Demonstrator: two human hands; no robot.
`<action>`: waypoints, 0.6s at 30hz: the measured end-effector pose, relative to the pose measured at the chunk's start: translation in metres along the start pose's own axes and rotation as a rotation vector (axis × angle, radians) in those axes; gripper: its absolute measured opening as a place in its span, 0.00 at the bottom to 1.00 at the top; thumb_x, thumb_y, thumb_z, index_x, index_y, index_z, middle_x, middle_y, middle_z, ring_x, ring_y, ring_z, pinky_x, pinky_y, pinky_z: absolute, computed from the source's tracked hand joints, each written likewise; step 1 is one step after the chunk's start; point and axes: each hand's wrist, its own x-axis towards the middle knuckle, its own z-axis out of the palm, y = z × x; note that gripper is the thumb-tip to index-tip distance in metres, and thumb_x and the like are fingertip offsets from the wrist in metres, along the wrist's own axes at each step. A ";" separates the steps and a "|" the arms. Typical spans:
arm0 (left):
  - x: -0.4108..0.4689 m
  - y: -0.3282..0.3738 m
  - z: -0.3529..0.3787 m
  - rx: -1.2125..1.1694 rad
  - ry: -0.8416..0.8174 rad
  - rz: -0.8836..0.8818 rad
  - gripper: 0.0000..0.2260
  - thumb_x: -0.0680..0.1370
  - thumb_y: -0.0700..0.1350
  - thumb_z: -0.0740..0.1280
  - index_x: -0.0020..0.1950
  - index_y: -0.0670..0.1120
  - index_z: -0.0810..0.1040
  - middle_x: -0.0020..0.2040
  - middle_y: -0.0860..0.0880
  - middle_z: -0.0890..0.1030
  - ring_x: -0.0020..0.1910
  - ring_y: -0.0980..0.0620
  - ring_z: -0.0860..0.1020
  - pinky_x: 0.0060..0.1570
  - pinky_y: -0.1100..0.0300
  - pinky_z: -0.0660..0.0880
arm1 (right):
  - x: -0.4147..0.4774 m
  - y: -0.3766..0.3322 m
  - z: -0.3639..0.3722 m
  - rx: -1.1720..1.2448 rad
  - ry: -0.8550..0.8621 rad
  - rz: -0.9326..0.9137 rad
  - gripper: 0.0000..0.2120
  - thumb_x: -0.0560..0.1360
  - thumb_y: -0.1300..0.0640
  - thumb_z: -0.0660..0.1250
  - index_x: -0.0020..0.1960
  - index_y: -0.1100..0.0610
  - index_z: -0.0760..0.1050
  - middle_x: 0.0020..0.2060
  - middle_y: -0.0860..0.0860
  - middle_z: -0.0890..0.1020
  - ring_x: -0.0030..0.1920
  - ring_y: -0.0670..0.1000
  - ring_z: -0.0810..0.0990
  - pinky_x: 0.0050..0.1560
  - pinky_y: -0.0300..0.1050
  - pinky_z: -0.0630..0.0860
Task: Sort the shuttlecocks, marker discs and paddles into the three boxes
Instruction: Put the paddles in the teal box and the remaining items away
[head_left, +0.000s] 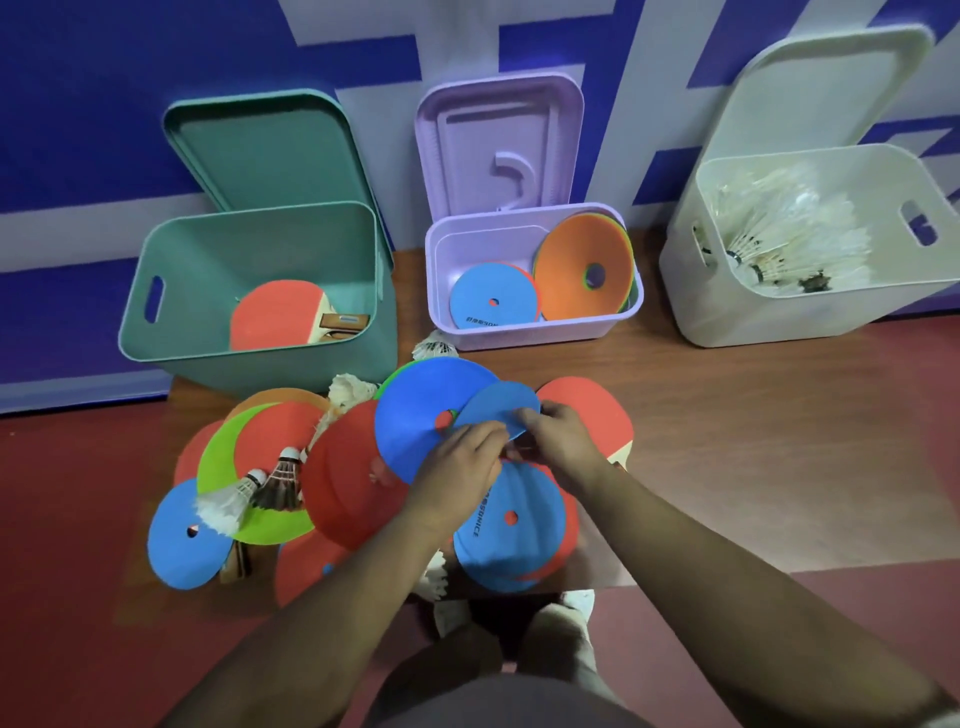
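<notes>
My left hand (457, 467) grips a large blue marker disc (421, 410), held tilted above the pile. My right hand (558, 441) pinches a smaller blue disc (496, 405) beside it. Below them lie another blue disc (511, 519), a red disc (348, 483), a green disc (223, 457) and a blue disc (182, 540) at the left. A white shuttlecock (228, 501) and a dark shuttlecock (280, 483) rest on the green disc. A red paddle (592, 410) shows behind my right hand.
Three open boxes stand by the wall, lids leaning behind: a teal box (249, 358) holding a red paddle, a purple box (535, 332) holding discs, a white box (779, 322) holding shuttlecocks. More shuttlecocks (353, 389) lie near the teal box.
</notes>
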 end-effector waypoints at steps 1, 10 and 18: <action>0.000 0.000 -0.001 -0.011 -0.004 0.022 0.14 0.73 0.43 0.59 0.57 0.44 0.77 0.55 0.48 0.81 0.50 0.46 0.81 0.50 0.52 0.80 | -0.002 -0.005 0.001 0.022 -0.005 0.004 0.04 0.77 0.64 0.63 0.48 0.64 0.75 0.34 0.59 0.79 0.32 0.56 0.80 0.43 0.54 0.82; 0.005 -0.025 -0.016 -0.306 0.251 -0.529 0.25 0.73 0.60 0.67 0.61 0.43 0.75 0.59 0.45 0.74 0.60 0.48 0.71 0.63 0.55 0.68 | -0.007 -0.027 -0.030 0.159 0.065 -0.122 0.10 0.76 0.69 0.63 0.55 0.64 0.77 0.49 0.60 0.84 0.46 0.59 0.83 0.46 0.51 0.79; 0.041 -0.006 -0.015 -1.212 -0.064 -0.968 0.24 0.71 0.55 0.74 0.63 0.50 0.74 0.58 0.49 0.82 0.54 0.51 0.82 0.54 0.49 0.79 | -0.027 -0.032 -0.039 0.362 -0.124 -0.042 0.13 0.77 0.68 0.60 0.61 0.66 0.74 0.55 0.63 0.82 0.54 0.63 0.83 0.48 0.52 0.80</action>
